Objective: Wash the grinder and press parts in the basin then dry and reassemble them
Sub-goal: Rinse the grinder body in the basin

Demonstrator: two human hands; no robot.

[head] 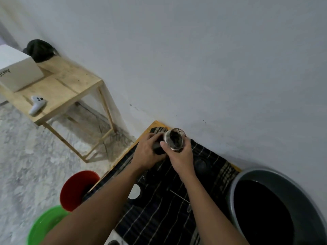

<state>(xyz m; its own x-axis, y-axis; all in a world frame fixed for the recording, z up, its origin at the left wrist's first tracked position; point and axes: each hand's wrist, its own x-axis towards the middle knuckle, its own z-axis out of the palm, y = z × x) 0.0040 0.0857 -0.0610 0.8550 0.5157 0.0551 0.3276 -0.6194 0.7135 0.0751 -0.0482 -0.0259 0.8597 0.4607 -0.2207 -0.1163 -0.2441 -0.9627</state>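
My right hand (182, 156) grips a small clear cup (174, 138) with dark coffee residue inside, its mouth turned towards me. My left hand (149, 151) holds a dark cylindrical grinder body (158, 147) just left of the cup, mostly hidden by its fingers. Both hands are over a black striped cloth (177, 209) spread on a yellow-edged table. On the cloth lie a thin metal rod (179, 196), a white round piece (134, 191) and a dark round part (200, 164). A grey basin (235, 188) with a dark inside stands at the right.
A red bowl (70, 188) and a green bowl (42, 225) sit on the floor at the lower left. Further back a wooden stool (70, 89) carries a white box (17, 71), a white controller (37, 104) and a black cloth bundle. A pale wall runs behind the table.
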